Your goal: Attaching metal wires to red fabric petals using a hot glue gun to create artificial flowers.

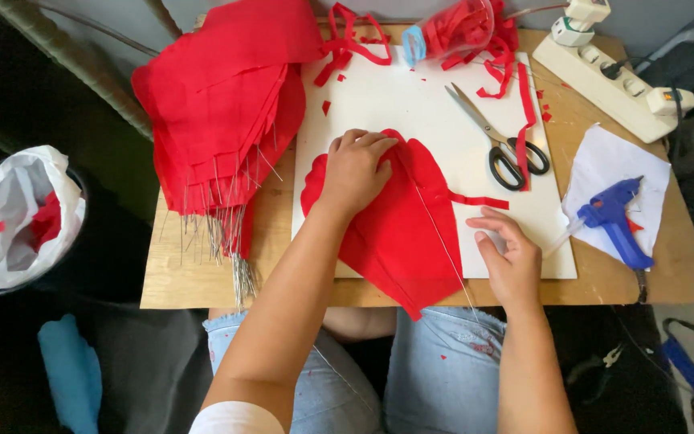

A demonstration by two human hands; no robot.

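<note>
A red fabric petal shape (395,233) lies on a white board (411,104) atop a small wooden table (194,273). A thin metal wire (443,241) runs down the petal's middle. My left hand (355,170) presses flat on the petal's upper part, fingers spread over the fabric. My right hand (508,253) rests on the board just right of the petal, fingers bent and holding nothing, near the wire's lower end. A loose red strip (479,201) lies just above my right hand.
A stack of red petals with wire stems (218,112) covers the table's left. Black-handled scissors (500,145), a blue glue gun (616,221) on white paper, a power strip (604,72) and a plastic container of red scraps (451,32) lie beyond. A lined bin (18,217) stands left.
</note>
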